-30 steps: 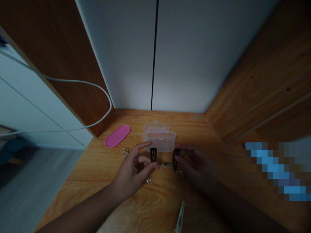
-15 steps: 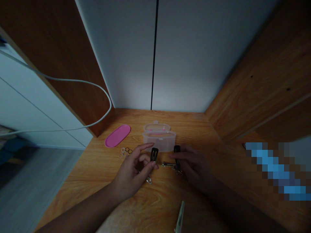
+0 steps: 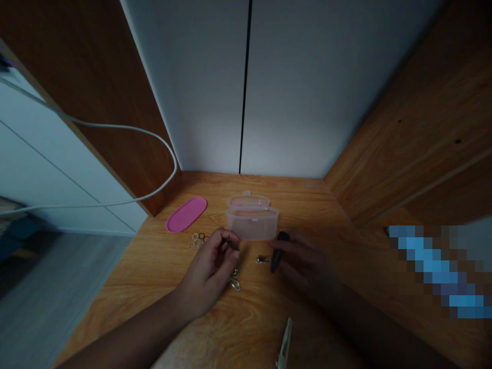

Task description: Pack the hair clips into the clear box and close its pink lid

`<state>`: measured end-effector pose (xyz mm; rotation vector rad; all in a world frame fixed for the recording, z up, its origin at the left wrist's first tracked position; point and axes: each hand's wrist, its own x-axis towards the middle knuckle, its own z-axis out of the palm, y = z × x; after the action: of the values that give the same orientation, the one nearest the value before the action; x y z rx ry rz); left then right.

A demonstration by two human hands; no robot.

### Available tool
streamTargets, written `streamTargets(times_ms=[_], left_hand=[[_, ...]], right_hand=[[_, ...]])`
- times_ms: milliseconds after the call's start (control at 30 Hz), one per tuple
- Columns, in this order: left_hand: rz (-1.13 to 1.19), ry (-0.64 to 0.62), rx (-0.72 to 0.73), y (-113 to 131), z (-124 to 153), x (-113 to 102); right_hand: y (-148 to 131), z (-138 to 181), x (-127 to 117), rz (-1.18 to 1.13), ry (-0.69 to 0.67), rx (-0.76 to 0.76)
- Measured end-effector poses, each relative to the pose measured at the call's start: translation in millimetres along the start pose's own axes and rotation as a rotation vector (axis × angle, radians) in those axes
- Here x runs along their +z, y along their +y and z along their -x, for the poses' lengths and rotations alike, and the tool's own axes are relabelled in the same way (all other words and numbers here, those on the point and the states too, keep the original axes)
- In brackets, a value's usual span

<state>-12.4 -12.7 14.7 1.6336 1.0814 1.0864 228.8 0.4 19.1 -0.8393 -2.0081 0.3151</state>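
Observation:
My left hand (image 3: 211,269) hovers over the wooden desk (image 3: 154,266) with its fingers curled in; a black hair clip it held earlier is now mostly hidden inside them. My right hand (image 3: 307,261) pinches a second black hair clip (image 3: 277,251) between thumb and fingers. Both hands sit just in front of a clear plastic box (image 3: 251,223) with no lid on it. Small metal clips (image 3: 234,279) lie on the desk between the hands, and another (image 3: 262,259) lies beside the right-hand clip.
A pink oval lid (image 3: 186,214) lies left of the box, with several small hair rings (image 3: 198,240) near it. A pale long clip (image 3: 284,348) lies at the near edge. A grey cable (image 3: 154,138) loops at the left. Wooden panels wall the desk on both sides.
My left fingers have curled shut around the clip that stood upright between them. My right hand has tilted its clip and shifted it slightly toward the box.

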Motion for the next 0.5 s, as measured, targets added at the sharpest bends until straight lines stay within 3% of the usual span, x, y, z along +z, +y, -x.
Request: streamTargets(times_ms=[233, 367, 500], left_hand=[[-0.142, 0.068, 0.037, 0.0, -0.2, 0.1], [-0.079, -0.055, 0.065, -4.5, 3.2, -2.2], [-0.132, -0.143, 0.155, -2.4, 2.9, -5.0]], right_hand=[[0.5, -0.8, 1.0, -0.007, 0.064, -0.012], [-2.0, -3.2, -1.1, 0.091, 0.129, -0.036], [1.2, -5.2, -3.8, 0.060, -0.012, -0.109]])
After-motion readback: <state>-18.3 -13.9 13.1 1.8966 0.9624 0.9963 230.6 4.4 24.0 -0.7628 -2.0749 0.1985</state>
